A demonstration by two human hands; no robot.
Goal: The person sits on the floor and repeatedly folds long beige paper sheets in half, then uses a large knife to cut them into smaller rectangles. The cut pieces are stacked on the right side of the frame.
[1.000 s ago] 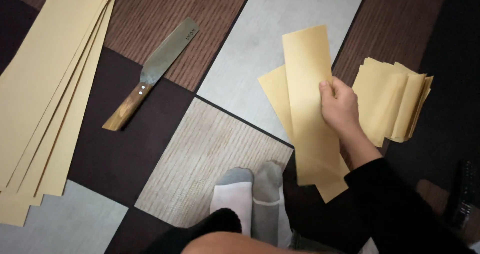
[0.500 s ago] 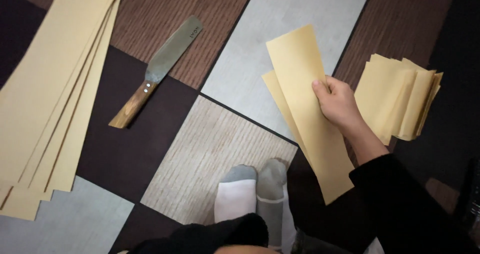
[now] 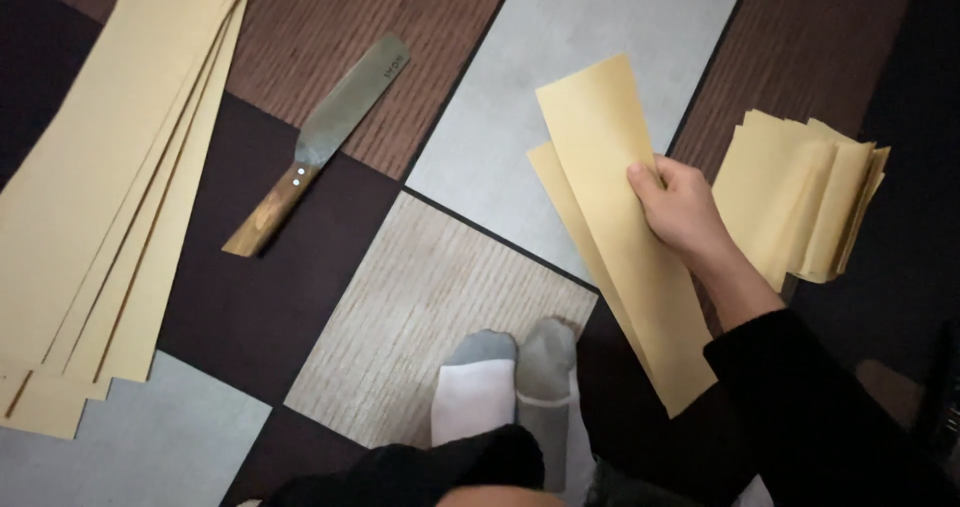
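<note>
My right hand grips a long yellow paper strip by its right edge, holding it tilted over the floor; a second layer of the same paper shows under it. A stack of folded yellow paper pieces lies just right of the hand. A flat-bladed knife with a wooden handle lies on the floor to the left, untouched. My left hand is out of view.
A pile of long yellow paper strips lies at the far left. The floor is patchwork mat tiles in brown, grey and beige. My two socked feet rest at the bottom middle.
My right hand has turned the paper strip counterclockwise, so its top end now leans left. The knife and the piles have stayed where they were.
</note>
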